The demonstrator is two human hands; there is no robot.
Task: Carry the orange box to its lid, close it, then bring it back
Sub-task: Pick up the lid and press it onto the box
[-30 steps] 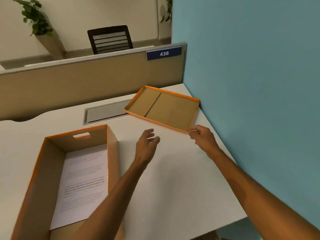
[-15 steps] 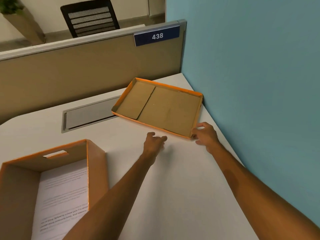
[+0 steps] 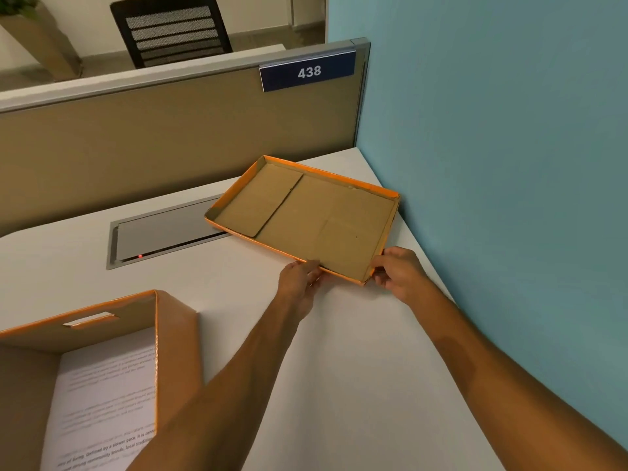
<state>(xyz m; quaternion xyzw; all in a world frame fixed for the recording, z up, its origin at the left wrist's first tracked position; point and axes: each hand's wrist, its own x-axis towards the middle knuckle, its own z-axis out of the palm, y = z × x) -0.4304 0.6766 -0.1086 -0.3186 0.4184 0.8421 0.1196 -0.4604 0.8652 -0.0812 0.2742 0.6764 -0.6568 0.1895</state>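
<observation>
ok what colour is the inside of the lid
Plain brown cardboard inside the lid, with orange only on its rim; the head view shows it.

The orange box (image 3: 102, 368) stands open at the desk's near left, paper inside. Its lid (image 3: 306, 215) lies upturned, cardboard inside showing, in the far right corner.

Your white desk (image 3: 356, 351) carries two items. The open orange box (image 3: 173, 351), a printed sheet (image 3: 102, 402) on its floor, stands at your near left. The lid (image 3: 306, 215), lying inside-up, occupies the far right corner, its left end overlapping the desk's recessed grey cable hatch (image 3: 163, 232).
</observation>
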